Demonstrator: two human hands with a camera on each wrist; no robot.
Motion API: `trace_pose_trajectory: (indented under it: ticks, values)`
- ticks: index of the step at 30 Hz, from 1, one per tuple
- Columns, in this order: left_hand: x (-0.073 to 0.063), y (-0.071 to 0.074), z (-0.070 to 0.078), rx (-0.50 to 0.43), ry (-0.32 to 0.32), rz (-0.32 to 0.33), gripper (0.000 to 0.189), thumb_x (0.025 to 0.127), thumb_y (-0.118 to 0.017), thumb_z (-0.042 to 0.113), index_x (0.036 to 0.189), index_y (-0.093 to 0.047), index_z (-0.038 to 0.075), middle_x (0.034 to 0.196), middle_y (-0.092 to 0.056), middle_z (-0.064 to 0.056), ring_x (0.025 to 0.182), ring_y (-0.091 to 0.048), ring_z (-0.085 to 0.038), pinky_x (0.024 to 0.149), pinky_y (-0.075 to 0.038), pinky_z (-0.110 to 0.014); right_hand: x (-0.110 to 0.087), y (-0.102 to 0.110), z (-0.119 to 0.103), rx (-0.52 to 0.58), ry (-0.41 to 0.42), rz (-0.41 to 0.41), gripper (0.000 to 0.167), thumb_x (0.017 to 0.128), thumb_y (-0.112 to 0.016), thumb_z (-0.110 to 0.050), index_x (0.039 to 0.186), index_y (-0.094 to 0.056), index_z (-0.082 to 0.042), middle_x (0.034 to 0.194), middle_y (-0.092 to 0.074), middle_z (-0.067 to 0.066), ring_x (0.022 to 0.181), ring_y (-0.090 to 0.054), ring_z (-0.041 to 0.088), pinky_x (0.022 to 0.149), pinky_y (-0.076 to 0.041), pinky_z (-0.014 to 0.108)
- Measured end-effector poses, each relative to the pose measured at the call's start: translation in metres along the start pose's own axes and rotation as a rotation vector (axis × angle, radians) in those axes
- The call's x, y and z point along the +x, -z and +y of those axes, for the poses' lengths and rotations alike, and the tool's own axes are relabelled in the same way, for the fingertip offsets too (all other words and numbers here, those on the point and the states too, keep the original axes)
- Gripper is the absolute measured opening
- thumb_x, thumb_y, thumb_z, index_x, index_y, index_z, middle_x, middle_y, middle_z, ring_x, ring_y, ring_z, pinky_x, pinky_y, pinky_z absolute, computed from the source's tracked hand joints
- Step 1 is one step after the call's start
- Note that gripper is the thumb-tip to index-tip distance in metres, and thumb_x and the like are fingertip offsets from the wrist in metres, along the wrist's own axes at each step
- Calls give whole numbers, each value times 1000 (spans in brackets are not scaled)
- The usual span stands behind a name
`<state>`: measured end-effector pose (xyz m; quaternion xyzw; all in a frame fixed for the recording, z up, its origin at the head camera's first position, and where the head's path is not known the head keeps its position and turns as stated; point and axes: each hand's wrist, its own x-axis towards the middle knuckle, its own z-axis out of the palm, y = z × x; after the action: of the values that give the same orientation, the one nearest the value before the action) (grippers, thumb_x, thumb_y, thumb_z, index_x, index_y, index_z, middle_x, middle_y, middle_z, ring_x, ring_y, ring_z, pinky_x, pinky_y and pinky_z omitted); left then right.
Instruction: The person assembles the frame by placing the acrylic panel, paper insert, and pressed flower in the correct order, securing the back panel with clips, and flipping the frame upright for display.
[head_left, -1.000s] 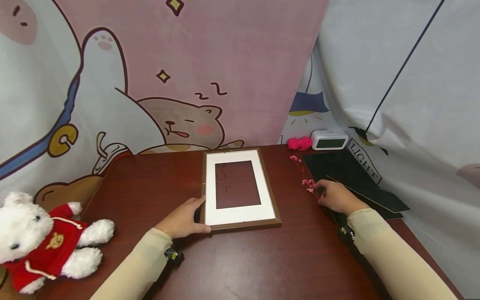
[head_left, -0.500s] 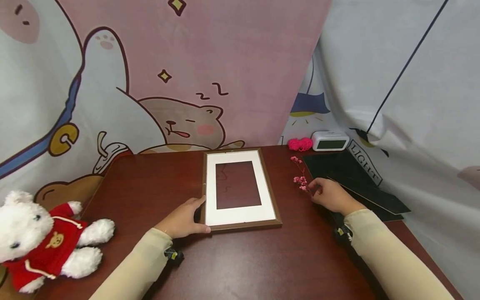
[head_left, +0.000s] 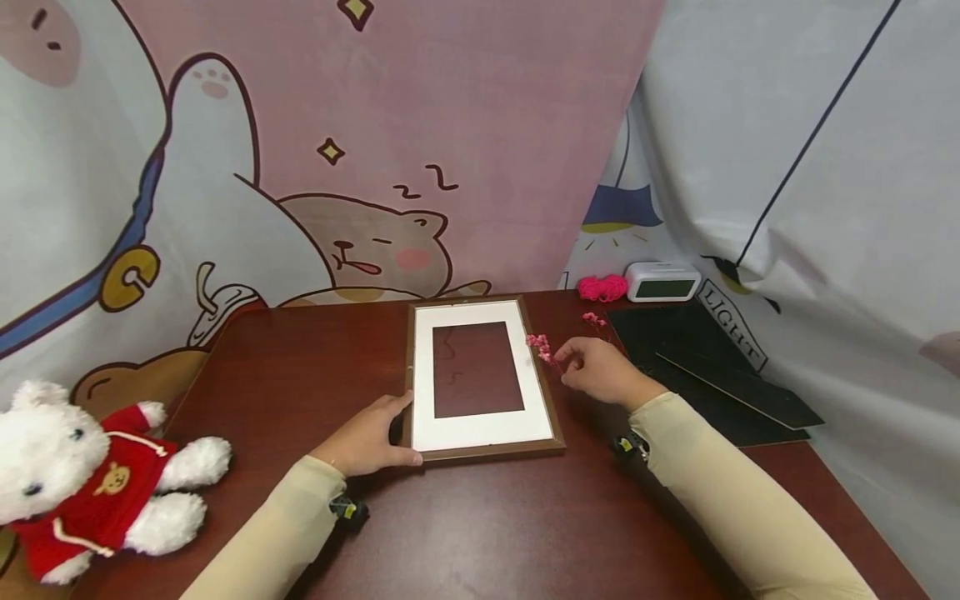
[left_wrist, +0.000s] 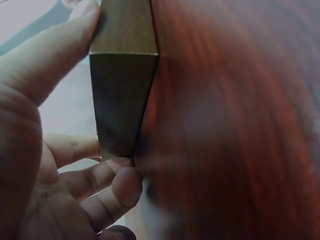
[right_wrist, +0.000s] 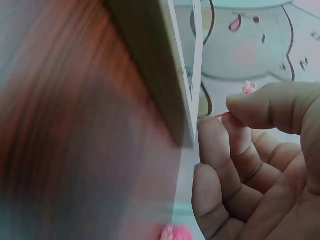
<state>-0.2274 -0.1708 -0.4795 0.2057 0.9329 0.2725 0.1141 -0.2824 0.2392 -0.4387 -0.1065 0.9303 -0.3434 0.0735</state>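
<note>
Right hand (head_left: 602, 371) pinches pink flower sprig (head_left: 541, 345) at long right edge of brown rectangular frame (head_left: 491, 454); left hand (head_left: 365, 440) grips its near-left corner.

Frame (head_left: 491, 454) on table (head_left: 480, 533); boards (head_left: 738, 387) right, clock (head_left: 663, 282) behind boards.

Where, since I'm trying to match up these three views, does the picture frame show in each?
Head: the picture frame lies just below the image's middle.
Left wrist: its brown edge runs down from the top, left of centre.
Right wrist: its brown edge slants from the top toward the centre.
Shared landmark: the reddish-brown table, visible in all three.
</note>
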Motion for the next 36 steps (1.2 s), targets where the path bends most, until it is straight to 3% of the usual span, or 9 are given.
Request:
trace_pose_trajectory:
  ticks: [6,14,23,29,36]
  values:
    - [-1,2,4,-1,11,-9,113,78,-92,48,164,-35,2,157,-48,-26,141,-53,-38,116,-44,-55,28,-20,-31,37,14,-58,25,94,-74,-3,118,-68,0,79,-63,9,66,-66,22,59,-53,32]
    - [-3,2,5,2,21,-7,112,78,-92,47,164,-35,3,156,-48,-25,140,-54,-38,115,-45,-55,58,-38,-60,-45,2,-149,34,88,-71,-3,122,-70,0,72,-70,9,62,-65,19,58,-52,31]
    - [-2,3,4,0,10,4,113,77,-93,47,164,-35,3,154,-51,-24,138,-55,-37,114,-46,-54,71,-53,-70,-7,-47,-198,26,87,-73,0,113,-71,0,95,-71,10,72,-70,19,65,-55,31]
    - [-1,2,4,-2,7,-1,112,77,-93,47,164,-36,3,154,-51,-23,137,-56,-36,114,-46,-54,77,-65,-75,50,-46,-231,26,88,-76,1,113,-71,2,97,-71,10,72,-72,17,64,-57,28]
    - [0,1,4,3,7,3,112,77,-93,47,164,-36,5,153,-52,-23,136,-57,-35,114,-46,-54,81,-75,-88,154,-109,-232,26,90,-77,-2,115,-72,2,97,-73,9,75,-73,16,66,-60,31]
